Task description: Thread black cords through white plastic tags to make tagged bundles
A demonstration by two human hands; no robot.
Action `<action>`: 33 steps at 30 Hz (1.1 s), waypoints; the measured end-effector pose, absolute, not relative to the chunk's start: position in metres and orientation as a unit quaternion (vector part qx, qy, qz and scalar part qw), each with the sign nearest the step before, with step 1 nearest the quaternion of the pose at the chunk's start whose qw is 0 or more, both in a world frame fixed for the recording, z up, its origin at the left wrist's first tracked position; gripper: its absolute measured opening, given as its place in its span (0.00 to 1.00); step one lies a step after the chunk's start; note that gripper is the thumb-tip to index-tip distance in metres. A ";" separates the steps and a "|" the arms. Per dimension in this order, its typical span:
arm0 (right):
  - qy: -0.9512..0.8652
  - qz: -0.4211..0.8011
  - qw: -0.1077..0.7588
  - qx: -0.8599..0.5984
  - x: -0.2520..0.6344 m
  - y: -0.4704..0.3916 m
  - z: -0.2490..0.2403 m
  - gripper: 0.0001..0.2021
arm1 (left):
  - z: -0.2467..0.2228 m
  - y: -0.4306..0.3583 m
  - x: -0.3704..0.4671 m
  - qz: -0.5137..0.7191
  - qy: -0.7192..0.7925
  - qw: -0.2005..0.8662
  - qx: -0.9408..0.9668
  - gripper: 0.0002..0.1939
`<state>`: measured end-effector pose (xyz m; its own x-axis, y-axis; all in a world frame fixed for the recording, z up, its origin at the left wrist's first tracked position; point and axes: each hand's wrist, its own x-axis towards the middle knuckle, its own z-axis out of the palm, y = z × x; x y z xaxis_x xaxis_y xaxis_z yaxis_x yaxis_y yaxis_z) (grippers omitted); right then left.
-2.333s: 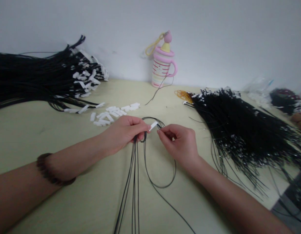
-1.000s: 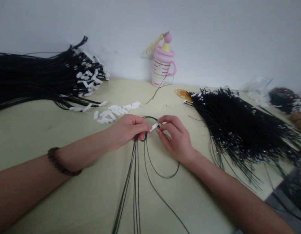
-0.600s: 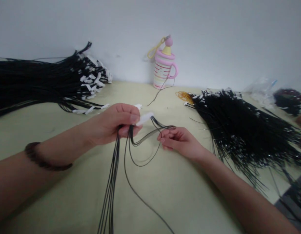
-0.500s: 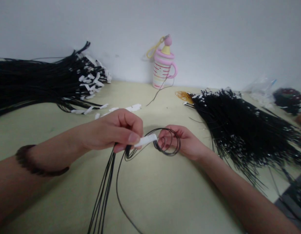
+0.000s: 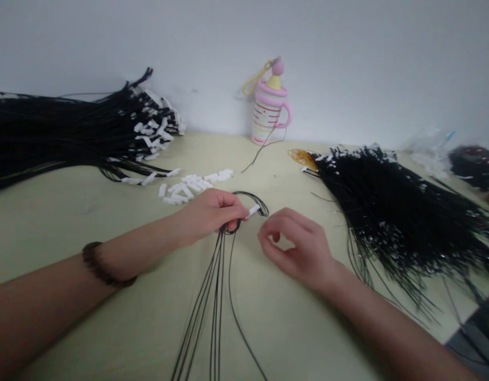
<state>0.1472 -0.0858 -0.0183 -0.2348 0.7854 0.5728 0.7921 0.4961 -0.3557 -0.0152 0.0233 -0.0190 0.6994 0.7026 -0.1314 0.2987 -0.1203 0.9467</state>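
Over the table (image 5: 307, 338), the left hand (image 5: 212, 214) has its fingers clamped on a slim white tab (image 5: 253, 211) and thin black wires (image 5: 222, 237), looped beyond and fanned below. Nearby, the right hand (image 5: 302, 246) curls ringlike; whether its fingertips grip anything, I cannot tell.

1. Straight across from me stands a plain pale wall (image 5: 347, 63), bluish grey in this light, with a faint smudge (image 5: 195, 91) left of its middle.
2. The tabletop (image 5: 149, 317), a pale yellowish green, runs back to the wall.
3. Past its edge at the lower right there's a dim grey patch (image 5: 461, 343); whether it's floor, I can't tell.
4. The light is soft and rather dull, the shadows blurred.
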 end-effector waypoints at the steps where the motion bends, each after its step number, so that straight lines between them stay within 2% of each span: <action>1: -0.823 -0.022 0.318 -0.471 0.141 -0.088 -0.020 0.05 | -0.020 0.023 -0.015 0.183 0.346 0.570 0.722 0.10; 4: -0.887 -0.082 0.227 -0.394 0.130 -0.087 -0.029 0.07 | -0.023 0.025 -0.015 0.196 0.345 0.583 0.709 0.10; 7: -0.899 -0.080 0.249 -0.351 0.131 -0.084 -0.029 0.06 | -0.026 0.027 -0.015 0.215 0.351 0.596 0.689 0.11; 9: -0.858 -0.027 0.346 -0.379 0.140 -0.083 -0.021 0.06 | -0.026 0.027 -0.015 0.222 0.358 0.611 0.670 0.12; 12: -0.661 0.077 0.582 -0.468 0.166 -0.080 0.002 0.07 | -0.024 0.027 -0.014 0.221 0.358 0.620 0.662 0.11; 14: -0.508 0.159 0.720 -0.446 0.192 -0.076 0.018 0.06 | -0.022 0.027 -0.014 0.219 0.353 0.621 0.665 0.10; 18: -0.316 0.243 0.811 -0.429 0.248 -0.068 0.037 0.03 | -0.019 0.026 -0.014 0.215 0.355 0.628 0.658 0.09; 24: -0.308 0.170 0.784 -0.512 0.248 -0.066 0.027 0.02 | -0.021 0.030 -0.015 0.206 0.347 0.647 0.647 0.08; 26: -0.389 0.158 0.705 -0.572 0.224 -0.069 0.016 0.05 | -0.023 0.033 -0.016 0.211 0.343 0.655 0.640 0.08; 30: -0.586 0.090 0.465 -0.658 0.175 -0.077 -0.006 0.07 | -0.025 0.035 -0.016 0.217 0.355 0.678 0.606 0.09; 33: -0.666 0.095 0.375 -0.638 0.155 -0.080 -0.019 0.09 | -0.025 0.035 -0.016 0.214 0.360 0.679 0.603 0.08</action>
